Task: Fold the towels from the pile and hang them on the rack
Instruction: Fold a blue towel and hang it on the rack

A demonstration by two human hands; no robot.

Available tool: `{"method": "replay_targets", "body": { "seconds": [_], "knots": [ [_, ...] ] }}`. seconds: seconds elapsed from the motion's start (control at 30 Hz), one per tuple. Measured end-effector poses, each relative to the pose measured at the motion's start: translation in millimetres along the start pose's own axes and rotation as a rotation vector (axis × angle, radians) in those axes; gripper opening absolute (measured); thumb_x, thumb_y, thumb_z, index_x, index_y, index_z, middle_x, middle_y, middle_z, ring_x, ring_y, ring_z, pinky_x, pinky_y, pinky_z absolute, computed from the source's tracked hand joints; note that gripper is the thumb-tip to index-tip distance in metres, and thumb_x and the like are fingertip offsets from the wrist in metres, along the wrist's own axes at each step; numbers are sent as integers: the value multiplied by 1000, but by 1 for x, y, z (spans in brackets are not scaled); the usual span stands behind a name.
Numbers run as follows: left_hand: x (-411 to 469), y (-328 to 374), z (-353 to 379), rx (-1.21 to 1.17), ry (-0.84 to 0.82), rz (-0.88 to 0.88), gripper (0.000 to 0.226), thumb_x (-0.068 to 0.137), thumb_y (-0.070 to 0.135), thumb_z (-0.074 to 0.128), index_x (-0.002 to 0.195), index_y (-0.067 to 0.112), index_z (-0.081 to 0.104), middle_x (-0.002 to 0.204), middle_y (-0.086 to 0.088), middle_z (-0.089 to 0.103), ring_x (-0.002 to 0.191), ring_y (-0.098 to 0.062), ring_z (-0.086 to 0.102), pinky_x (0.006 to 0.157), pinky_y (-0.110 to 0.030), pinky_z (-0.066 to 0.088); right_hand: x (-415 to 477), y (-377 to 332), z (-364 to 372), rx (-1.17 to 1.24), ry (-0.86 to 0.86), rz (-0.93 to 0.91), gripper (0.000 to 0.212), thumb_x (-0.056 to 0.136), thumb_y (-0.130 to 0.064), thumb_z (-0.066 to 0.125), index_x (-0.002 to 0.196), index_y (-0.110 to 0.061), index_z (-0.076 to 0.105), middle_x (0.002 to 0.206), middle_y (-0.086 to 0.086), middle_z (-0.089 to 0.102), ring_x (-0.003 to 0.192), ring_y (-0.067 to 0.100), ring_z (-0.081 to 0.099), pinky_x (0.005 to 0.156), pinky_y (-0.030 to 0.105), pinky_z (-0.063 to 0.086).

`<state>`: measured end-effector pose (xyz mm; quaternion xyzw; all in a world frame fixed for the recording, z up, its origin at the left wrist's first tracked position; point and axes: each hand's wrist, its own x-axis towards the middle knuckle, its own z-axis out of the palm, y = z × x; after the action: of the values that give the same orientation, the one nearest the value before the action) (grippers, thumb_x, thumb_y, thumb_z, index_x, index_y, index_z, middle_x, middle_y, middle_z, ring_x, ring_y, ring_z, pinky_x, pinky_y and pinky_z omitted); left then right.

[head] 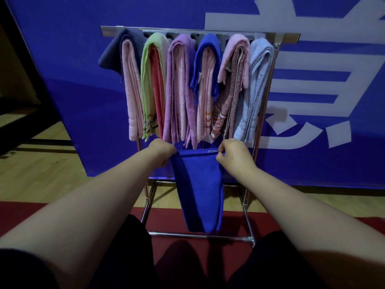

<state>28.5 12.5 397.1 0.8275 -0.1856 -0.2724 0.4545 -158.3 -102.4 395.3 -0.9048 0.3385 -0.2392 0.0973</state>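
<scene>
Nearest to us are our two bare forearms, reaching out over dark clothing at the bottom of the view. Our left hand [161, 152] has its fingers curled round the upper left corner of a royal-blue microfibre towel [200, 188], and our right hand [233, 155] pinches the upper right corner between thumb and fingers. The top hem is stretched between them. The towel hangs in the air in front of the chrome tube rack [287, 37], just below the bottoms of the hung towels. It looks doubled lengthwise, and its lower end dangles close to the rack's front base bar. Along the top rail, from the left end to the right, hang a navy cloth over a pale pink towel [113, 53], a lime-green towel over a coral one [150, 59], a lilac terry towel [179, 80], another royal-blue cloth over a pink towel [208, 49], a pink towel over a red-patterned one [235, 51], and a light-blue towel [258, 69] at the right end. We judge the task well advanced, since every position we can see on the rail is already loaded. This blue towel is not yet hung, and it may want one more fold. The pile is out of view, so we cannot tell how many towels remain.
</scene>
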Motion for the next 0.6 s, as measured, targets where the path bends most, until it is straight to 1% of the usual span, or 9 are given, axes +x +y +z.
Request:
{"method": "replay_targets", "body": {
  "seconds": [0.07,0.13,0.2,0.27,0.37,0.4,0.47,0.53,0.6],
  "knots": [
    [-1,6,-2,40,-5,55,12,84,1,63,88,7,53,80,-14,51,61,-21,48,51,-29,43,-1,3,-2,-18,-21,-22,12,84,-6,57,90,-4,68,99,13,63,92,30,59,82,36,48],
    [-5,11,-7,112,-34,150,18,82,-5,63,78,8,53,76,-14,51,59,-22,49,49,-28,44,-1,5,-3,-18,-42,-28,10,84,-6,58,85,-5,68,96,12,65,89,29,61,81,36,50],
    [-10,15,-14,174,-151,284,23,82,-9,64,75,10,53,73,-12,51,58,-20,49,47,-26,46,-3,10,-3,-6,-72,-24,8,83,-7,59,79,-8,65,89,10,67,85,27,62,78,36,52],
    [-17,19,-21,293,-279,424,16,84,-6,66,79,9,62,76,-9,55,61,-15,49,49,-22,44,-4,14,-2,15,-79,-14,9,82,-8,60,75,-13,60,84,9,67,81,25,63,73,33,52],
    [-21,25,-23,484,-294,551,17,87,-2,64,91,9,76,82,-2,66,65,-9,53,53,-14,46,-5,18,-2,53,-57,14,5,82,-8,63,78,-12,62,80,8,67,75,23,62,70,34,53],
    [-20,26,-22,557,-277,582,20,87,-2,62,94,9,77,86,-2,69,71,-10,58,61,-14,50,-5,18,-2,68,-47,22,5,81,-8,63,78,-12,62,80,8,67,74,23,62,69,35,53],
    [-17,26,-19,725,-244,615,24,87,-1,58,97,8,77,96,-6,72,86,-17,64,82,-27,54,-3,18,-3,82,-33,16,7,81,-7,63,78,-13,60,79,9,66,73,25,61,66,34,50],
    [-14,23,-17,850,-206,634,21,88,6,57,96,5,76,98,-10,72,91,-24,66,85,-36,54,-1,18,-4,78,-43,-5,8,83,-7,61,79,-13,58,81,10,66,76,27,60,66,32,46],
    [-12,20,-15,924,-161,637,23,90,16,56,91,1,73,92,-14,71,88,-29,65,78,-38,54,0,20,-6,75,-69,-18,6,87,-7,60,85,-12,57,83,7,64,79,25,58,67,32,44]
  ]
}}
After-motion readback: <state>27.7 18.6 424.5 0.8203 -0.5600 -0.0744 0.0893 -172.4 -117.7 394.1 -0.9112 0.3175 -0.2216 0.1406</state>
